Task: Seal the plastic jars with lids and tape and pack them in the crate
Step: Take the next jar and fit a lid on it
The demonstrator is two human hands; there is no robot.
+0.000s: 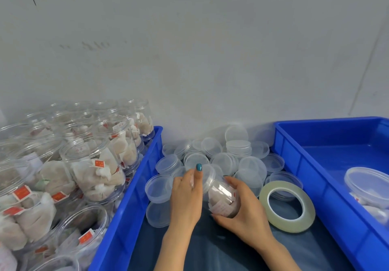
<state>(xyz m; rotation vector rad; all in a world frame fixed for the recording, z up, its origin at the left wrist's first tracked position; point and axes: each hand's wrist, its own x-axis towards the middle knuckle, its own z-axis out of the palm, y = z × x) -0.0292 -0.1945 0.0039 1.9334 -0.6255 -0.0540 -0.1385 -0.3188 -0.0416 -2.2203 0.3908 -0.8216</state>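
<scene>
Here the left hand (185, 194) curls thumb and fingers round a lid (208, 178), holding it at the mouth of a jar (223, 200) that the right hand (242, 214) grips round the body, tilted above the table between the crates; the step looks to be capping, taping not yet begun. The tape (287, 206) lies just beside the right hand, spare lids (235, 153) heaped behind; open jars (92, 165) fill the left crate (136, 182), and the right crate (311, 165) holds a lidded jar (366, 183); next the lid likely needs seating squarely before tape goes round its seam.
</scene>
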